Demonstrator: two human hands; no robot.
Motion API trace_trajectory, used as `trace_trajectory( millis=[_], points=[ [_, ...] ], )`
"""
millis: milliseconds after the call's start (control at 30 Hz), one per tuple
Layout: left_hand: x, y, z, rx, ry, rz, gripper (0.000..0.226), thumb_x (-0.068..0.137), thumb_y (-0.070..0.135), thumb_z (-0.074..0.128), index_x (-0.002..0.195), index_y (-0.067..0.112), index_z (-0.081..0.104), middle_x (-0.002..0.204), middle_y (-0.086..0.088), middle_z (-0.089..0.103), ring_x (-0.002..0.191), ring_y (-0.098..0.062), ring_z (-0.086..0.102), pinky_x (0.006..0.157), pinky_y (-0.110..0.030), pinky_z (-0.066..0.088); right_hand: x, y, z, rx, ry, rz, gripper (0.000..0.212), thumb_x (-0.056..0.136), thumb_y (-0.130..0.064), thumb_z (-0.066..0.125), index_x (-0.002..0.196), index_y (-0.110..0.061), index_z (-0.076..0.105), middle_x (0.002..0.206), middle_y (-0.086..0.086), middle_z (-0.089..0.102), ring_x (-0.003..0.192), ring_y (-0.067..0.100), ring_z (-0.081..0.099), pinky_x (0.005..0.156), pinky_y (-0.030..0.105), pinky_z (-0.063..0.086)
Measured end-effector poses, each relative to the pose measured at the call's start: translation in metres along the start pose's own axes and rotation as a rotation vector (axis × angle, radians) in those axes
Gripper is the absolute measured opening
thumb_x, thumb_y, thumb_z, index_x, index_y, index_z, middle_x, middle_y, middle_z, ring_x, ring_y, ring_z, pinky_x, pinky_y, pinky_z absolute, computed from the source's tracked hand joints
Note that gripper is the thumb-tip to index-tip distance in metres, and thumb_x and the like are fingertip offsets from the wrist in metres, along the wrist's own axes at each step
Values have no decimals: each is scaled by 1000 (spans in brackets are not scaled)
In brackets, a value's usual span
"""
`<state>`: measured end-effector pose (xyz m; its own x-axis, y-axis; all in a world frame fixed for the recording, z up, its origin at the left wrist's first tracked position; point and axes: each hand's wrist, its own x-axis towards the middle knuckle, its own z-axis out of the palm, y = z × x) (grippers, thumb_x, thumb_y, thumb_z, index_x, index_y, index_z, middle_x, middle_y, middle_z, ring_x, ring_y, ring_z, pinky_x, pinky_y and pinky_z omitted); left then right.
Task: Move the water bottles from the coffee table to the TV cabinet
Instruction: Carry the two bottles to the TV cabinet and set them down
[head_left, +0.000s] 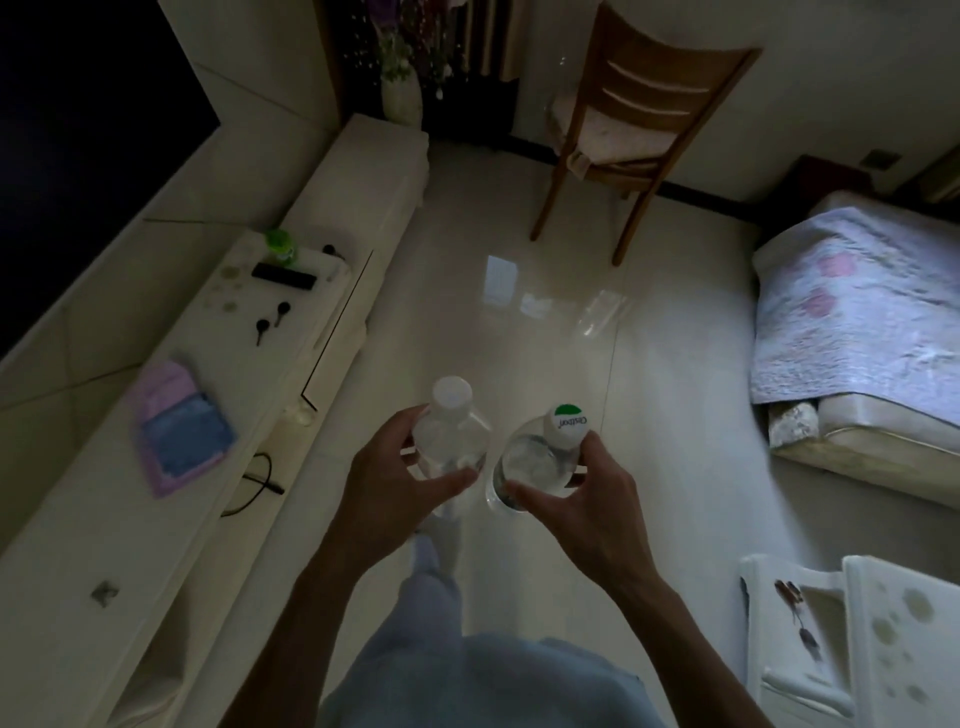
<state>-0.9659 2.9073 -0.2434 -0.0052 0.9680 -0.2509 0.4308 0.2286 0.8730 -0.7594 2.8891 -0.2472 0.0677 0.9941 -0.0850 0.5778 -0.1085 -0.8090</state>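
Fingers of your left hand are wrapped round the white-capped bottle; your right hand grips the green-capped bottle the same way; both are off the coffee table, held over the floor; I'd say you're halfway, they still need setting down near the front edge of the TV cabinet on your left.

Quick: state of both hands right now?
Left hand: grips the clear plastic water bottle with the plain white cap.
Right hand: grips the clear plastic water bottle with the green-and-white cap.
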Motion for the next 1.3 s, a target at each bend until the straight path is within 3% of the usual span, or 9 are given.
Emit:
trace_trajectory(
  millis=[167, 300, 367, 500, 700, 967, 1100, 1233, 1300],
  points=[
    [75, 22, -39, 18, -5, 61, 74, 67, 35, 84, 132, 23, 50, 122, 11, 59, 107, -10, 59, 86, -22, 51, 62, -26, 11, 5, 25, 7, 64, 63, -44, 83, 115, -31, 49, 105, -16, 57, 89, 2, 59, 69, 12, 48],
    [116, 29, -53, -8, 21, 68, 73, 67, 31, 85, 131, 21, 52, 123, 6, 62, 108, -12, 60, 93, -32, 54, 106, -36, 12, 53, 80, 23, 58, 61, -42, 82, 109, -37, 49, 98, -27, 58, 86, -4, 60, 67, 11, 50],
    [132, 29, -52, -18, 17, 49, 73, 66, 32, 86, 130, 23, 52, 121, 8, 63, 107, -9, 61, 92, -32, 54, 129, -36, 13, 52, 72, 22, 60, 62, -39, 84, 111, -35, 50, 98, -24, 58, 86, -2, 60, 66, 9, 50],
    [163, 30, -44, -36, 20, -6, 73, 66, 32, 86, 130, 26, 52, 119, 12, 62, 106, -7, 61, 90, -27, 53, 180, -29, 14, 36, 40, 25, 68, 65, -34, 85, 122, -18, 53, 106, -12, 59, 85, -1, 58, 67, 11, 47],
    [231, 50, -30, -39, 124, -51, 61, 65, 30, 87, 116, 35, 55, 109, 22, 63, 99, 6, 60, 80, -10, 50, 276, -17, 4, 59, -35, -7, 64, 62, -39, 85, 117, -27, 53, 102, -19, 59, 82, -1, 61, 71, 23, 55],
    [349, 116, -4, 24, 216, -36, 72, 64, 38, 87, 127, 28, 53, 119, 13, 62, 105, -5, 61, 88, -22, 54, 412, -22, -48, 87, -137, -108, 59, 65, -35, 84, 110, -38, 46, 99, -27, 56, 84, -2, 60, 67, 13, 48],
    [386, 136, 5, 20, 251, -41, 71, 66, 33, 87, 128, 26, 53, 120, 12, 62, 106, -6, 60, 86, -14, 50, 469, -17, -64, 66, -168, -130, 65, 65, -33, 85, 121, -22, 53, 111, -9, 62, 90, 10, 63, 70, 14, 48],
    [413, 131, 8, -39, 276, -128, 68, 65, 34, 87, 124, 28, 55, 119, 14, 63, 108, -6, 61, 92, -25, 54, 513, -11, -64, 66, -171, -106, 67, 63, -37, 85, 121, -21, 55, 111, -3, 68, 89, 11, 66, 68, 18, 52],
    [428, 124, 7, -53, 276, -176, 68, 64, 36, 87, 124, 29, 55, 116, 15, 63, 106, -6, 62, 89, -24, 54, 531, -10, -58, 78, -194, -71, 67, 63, -35, 86, 121, -22, 56, 110, -4, 69, 87, 8, 67, 68, 18, 53]
  ],
)
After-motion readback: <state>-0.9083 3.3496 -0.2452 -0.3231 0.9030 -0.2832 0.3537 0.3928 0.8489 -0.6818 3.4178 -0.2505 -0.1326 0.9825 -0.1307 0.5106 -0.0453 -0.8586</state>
